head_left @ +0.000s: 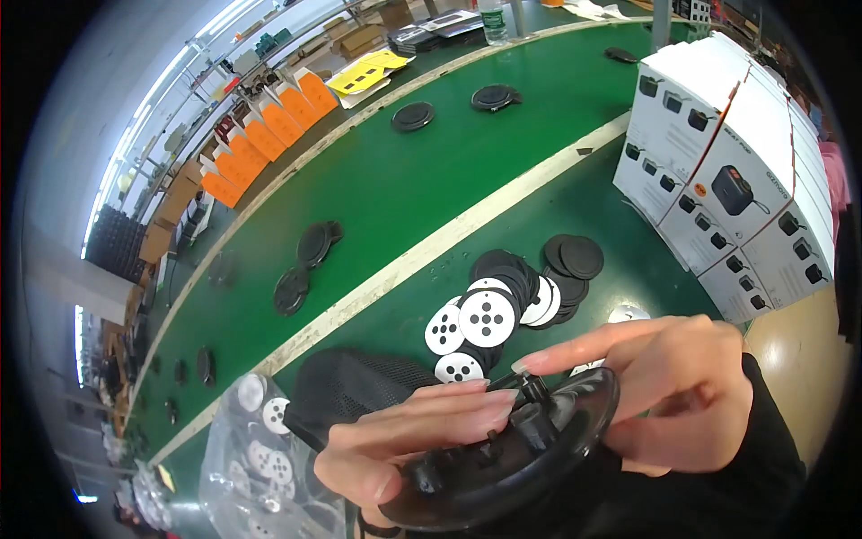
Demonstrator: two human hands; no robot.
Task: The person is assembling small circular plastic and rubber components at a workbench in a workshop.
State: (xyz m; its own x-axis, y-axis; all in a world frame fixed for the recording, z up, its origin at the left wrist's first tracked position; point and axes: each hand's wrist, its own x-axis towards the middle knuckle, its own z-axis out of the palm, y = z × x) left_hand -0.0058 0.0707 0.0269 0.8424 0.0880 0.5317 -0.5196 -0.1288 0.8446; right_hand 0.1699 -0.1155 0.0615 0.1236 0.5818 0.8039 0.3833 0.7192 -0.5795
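Close in front of me, both hands hold a tilted black round plastic shell (503, 490) with short posts on its upper face. My left hand (404, 440) grips its left side, the fingers lying across the top and the thumb at the rim. My right hand (687, 386) grasps the right rim, with its index finger stretched to a small post near my left fingertips. Whether a small piece sits under those fingertips, I cannot tell. Just beyond lie white discs with black holes (488, 319) and a loose pile of black discs (582, 259).
Left of my hands are black mesh fabric (355, 386) and a clear plastic bag (220, 458) of white discs. Past a pale divider strip (467, 220), black round parts (314, 244) lie along a green belt (395, 198). White cartons (718, 117) stand stacked at right; orange boxes (265, 135) line the far side.
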